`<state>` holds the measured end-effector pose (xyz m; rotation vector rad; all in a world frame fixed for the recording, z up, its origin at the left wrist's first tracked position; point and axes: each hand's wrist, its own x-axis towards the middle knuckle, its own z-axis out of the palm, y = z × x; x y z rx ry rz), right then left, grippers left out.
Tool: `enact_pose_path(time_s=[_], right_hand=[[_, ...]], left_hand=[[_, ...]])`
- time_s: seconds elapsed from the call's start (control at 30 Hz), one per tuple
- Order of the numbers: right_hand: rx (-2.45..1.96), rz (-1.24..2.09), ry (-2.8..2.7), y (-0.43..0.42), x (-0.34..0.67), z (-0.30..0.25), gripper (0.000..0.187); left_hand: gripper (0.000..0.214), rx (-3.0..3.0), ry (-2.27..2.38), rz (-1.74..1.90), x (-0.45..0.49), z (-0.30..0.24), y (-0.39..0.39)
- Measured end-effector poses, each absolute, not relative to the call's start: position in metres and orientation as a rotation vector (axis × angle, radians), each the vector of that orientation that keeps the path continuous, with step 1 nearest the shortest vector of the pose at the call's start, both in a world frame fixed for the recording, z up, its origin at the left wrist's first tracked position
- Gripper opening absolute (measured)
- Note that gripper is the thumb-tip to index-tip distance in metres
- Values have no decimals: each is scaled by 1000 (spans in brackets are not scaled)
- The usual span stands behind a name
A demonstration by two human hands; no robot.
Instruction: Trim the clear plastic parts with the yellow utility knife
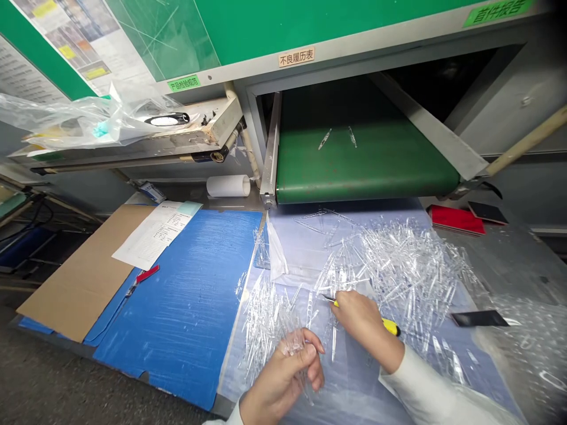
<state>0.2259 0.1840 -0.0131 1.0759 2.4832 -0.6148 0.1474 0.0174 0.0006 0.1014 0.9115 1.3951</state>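
Note:
My left hand (290,372) is curled around a bundle of thin clear plastic pieces (293,337), low in the view near the table's front. To its right my right hand (359,316) grips a yellow utility knife (390,326); the tip points left, over the loose parts. A large heap of the same slender clear pieces (410,265) lies to the right and beyond my right hand. Left of my hands is a second, smaller pile (261,321). Both piles rest on a bluish sheet (305,227).
A green conveyor belt (354,168) ends behind the sheet, with two clear pieces on it. Blue board (190,295), cardboard (84,283) and a printed paper (153,233) lie left. A red booklet (457,219), black strip (481,319) and bubble wrap (531,348) are right.

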Motion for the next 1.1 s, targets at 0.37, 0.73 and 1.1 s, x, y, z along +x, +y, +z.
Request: enact_pose_path(time_s=[0.37,0.73,1.1], right_hand=[[1161,-1854,2179,208,258,23,40],[1025,-2614,1750,183,255,41,43],[1125,-2591,1760,184,256,50,41]], left_hand=[[41,108,1006,1377,141,14,32],[40,225,770,1308,157,39,62],[34,295,1286,1215,155,52,67]])
